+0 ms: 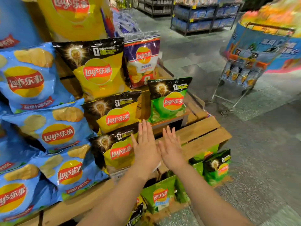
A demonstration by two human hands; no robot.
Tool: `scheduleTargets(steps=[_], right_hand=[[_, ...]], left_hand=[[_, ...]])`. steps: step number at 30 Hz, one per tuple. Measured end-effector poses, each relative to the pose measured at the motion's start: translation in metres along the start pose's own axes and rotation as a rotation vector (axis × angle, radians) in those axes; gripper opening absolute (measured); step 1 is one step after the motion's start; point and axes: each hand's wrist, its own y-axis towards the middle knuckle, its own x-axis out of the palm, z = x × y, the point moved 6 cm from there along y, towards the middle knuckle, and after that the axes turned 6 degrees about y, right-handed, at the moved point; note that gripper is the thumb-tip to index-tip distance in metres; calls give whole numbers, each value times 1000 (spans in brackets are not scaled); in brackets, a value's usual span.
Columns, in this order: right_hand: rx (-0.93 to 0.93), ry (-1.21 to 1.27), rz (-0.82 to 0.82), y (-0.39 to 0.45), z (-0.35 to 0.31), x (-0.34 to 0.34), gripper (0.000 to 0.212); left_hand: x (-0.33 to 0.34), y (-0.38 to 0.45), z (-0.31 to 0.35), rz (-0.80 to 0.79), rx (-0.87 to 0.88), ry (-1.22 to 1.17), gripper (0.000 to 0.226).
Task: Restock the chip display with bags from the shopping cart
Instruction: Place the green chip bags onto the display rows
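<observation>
In front of the wooden display (203,137), the left hand (145,148) and the right hand (171,150) were stretched flat side by side, fingers spread, holding nothing; the left one lay partly over a yellow chip bag (114,150) on the lowest step; one green bag (168,100) stood on the step above; more green bags (160,194) waited below the arms.

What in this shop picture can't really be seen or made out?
- Head view: the shopping cart is not recognisable; green bags sit low behind the arms.
- The wire rack and far shelves are too blurred to read.
- The blue bags are cut off by the left edge.
- The left hand hides part of a yellow bag.
- The right hand covers part of the wooden crate.
</observation>
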Motion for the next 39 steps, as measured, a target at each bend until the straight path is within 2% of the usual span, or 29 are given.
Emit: scheduleTargets(steps=[11, 16, 23, 34, 39], right_hand=[[91, -8, 300, -39, 115, -157, 63], [144, -60, 360, -62, 177, -219, 60], [269, -147, 404, -106, 260, -296, 60], [439, -267, 352, -136, 349, -362, 67], [511, -294, 328, -134, 408, -403, 71]], left_hand=[[3, 22, 196, -69, 212, 49, 77], [23, 30, 282, -73, 295, -12, 85], [60, 28, 387, -166, 350, -148, 89], [92, 40, 504, -253, 509, -67, 91], [127, 60, 582, -340, 609, -62, 94]])
